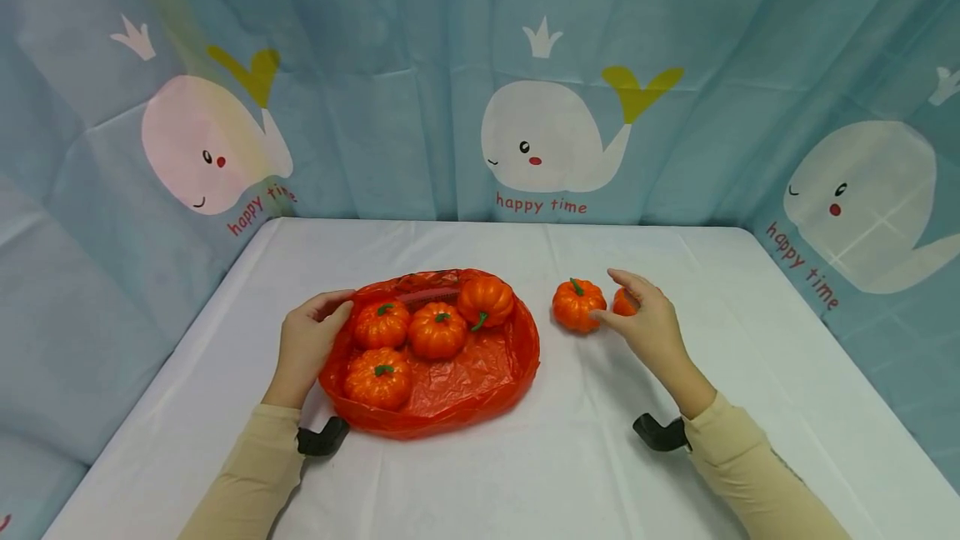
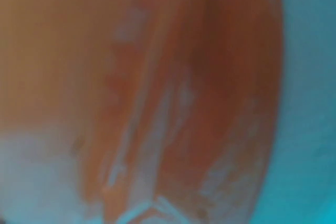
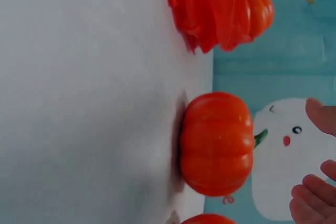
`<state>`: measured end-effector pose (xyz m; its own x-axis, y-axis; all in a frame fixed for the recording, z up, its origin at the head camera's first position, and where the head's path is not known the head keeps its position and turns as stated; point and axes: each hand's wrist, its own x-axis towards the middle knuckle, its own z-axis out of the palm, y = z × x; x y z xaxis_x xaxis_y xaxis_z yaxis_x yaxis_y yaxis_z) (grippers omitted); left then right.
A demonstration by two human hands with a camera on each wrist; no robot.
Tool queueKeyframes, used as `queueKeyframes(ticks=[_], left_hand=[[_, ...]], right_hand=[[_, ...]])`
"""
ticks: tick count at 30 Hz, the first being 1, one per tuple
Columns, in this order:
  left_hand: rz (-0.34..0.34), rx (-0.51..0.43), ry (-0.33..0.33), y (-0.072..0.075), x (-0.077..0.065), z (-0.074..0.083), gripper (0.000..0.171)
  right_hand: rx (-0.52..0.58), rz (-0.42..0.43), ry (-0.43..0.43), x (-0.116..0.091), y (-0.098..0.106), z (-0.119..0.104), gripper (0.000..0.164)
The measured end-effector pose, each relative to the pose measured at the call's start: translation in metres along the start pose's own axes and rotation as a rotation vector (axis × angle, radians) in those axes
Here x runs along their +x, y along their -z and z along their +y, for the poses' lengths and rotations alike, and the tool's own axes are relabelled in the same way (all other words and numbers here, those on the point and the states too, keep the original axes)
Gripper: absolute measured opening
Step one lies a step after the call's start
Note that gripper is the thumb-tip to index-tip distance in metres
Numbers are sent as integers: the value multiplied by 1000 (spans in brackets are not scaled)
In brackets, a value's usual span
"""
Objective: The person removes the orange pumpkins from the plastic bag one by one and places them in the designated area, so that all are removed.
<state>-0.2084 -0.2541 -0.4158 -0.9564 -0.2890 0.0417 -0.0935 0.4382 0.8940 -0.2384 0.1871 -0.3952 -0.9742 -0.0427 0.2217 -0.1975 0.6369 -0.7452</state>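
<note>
A red plastic bag [image 1: 472,373], its mouth spread wide, lies on the table with several small orange toy pumpkins [image 1: 438,330] with green stems inside. At its left rim my left hand [image 1: 309,344] holds the edge between thumb and fingers. The left wrist view is blurred, with the red bag [image 2: 226,77] filling much of it. To the right of the bag sits a pumpkin [image 1: 578,305], also seen in the right wrist view. My right hand [image 1: 648,325] hovers beside it, thumb and fingers spread apart, gripping nothing. Another pumpkin [image 1: 624,302] is partly hidden behind that hand.
The white table [image 1: 570,457] runs back to a light blue curtain [image 1: 420,107] printed with whales. Black wrist straps or mounts [image 1: 324,437] stick out from both sleeves.
</note>
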Motion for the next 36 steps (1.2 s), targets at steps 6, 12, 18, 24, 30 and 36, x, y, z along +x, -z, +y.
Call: queueKeyframes(ticks=[6, 12, 18, 24, 30, 36], left_hand=[[-2, -3, 8, 1, -1, 1, 40], [-2, 3, 3, 1, -1, 1, 40], [-1, 4, -2, 1, 0, 1, 40], [0, 0, 9, 0, 0, 1, 40], [1, -8, 5, -1, 0, 0, 40], [-3, -5, 0, 1, 0, -1, 40]], right_hand=[[17, -30, 43, 0, -12, -9, 67], [83, -65, 57, -1, -24, -20, 66], [119, -81, 95, -2, -40, -34, 63], [200, -141, 108, -7, -58, -48, 62], [251, -199, 133, -11, -73, -60, 63], [215, -239, 121, -17, -88, -70, 61]])
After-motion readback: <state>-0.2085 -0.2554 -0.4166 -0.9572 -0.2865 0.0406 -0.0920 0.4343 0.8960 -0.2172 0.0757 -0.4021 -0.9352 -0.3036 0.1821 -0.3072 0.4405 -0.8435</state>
